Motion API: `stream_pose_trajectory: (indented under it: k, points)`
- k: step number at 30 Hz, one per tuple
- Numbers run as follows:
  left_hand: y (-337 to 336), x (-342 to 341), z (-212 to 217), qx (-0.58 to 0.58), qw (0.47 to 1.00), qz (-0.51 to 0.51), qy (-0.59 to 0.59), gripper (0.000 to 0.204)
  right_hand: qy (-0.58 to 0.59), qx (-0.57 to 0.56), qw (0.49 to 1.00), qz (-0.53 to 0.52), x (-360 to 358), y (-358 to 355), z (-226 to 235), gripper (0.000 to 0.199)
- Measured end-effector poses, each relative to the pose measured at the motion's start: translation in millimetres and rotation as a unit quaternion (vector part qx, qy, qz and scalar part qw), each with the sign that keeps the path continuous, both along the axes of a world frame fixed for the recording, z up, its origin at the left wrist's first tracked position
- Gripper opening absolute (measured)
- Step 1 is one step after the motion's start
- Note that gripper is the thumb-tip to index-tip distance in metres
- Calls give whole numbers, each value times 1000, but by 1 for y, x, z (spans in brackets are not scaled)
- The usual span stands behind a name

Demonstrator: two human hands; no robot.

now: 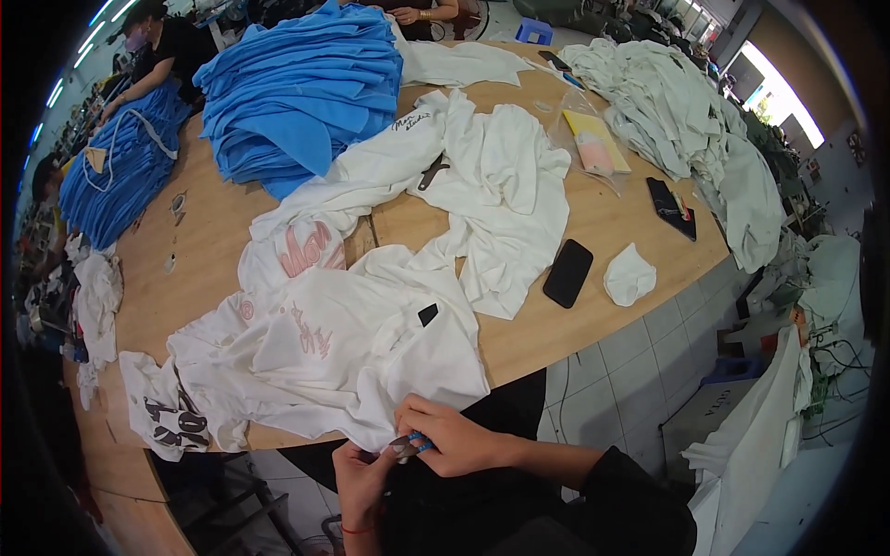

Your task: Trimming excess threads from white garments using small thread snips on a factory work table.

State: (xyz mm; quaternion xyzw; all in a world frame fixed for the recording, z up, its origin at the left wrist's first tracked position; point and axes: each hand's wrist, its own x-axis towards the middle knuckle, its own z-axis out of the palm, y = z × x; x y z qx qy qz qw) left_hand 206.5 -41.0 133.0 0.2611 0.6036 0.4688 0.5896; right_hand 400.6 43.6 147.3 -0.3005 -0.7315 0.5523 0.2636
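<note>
A white printed sweatshirt lies spread over the near edge of the table, with a small black label on its front. At the table's edge my left hand pinches the sweatshirt's hanging edge between thumb and fingers. Close against it, my right hand is closed round small blue-handled thread snips. The tips of the snips are at the cloth by my left thumb, and their blades are partly hidden by fingers. Further up the table lies another white garment, bunched, with a dark brown tool on it.
Tall stacks of blue cloth stand at the far left. A heap of white garments covers the far right. A black phone, a white cloth scrap and a dark case lie on the right. A person stands beyond the blue cloth.
</note>
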Motion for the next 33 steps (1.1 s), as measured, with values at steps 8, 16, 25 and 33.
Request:
stream_pose_trajectory:
  k: [8,16,25,33]
  points:
    - [0,-1,-1,-2,998,-26,-62,12,169,-196,965,30,-6,-6,-17,11]
    - [-13,-24,-13,92,989,49,-103,16,-124,73,987,73,17,-3,-17,21]
    - [1,-22,-4,83,976,127,-155,30,-55,-106,988,-101,28,24,-24,6]
    - [16,11,3,95,930,179,-306,39,43,-49,953,-296,23,4,-17,52]
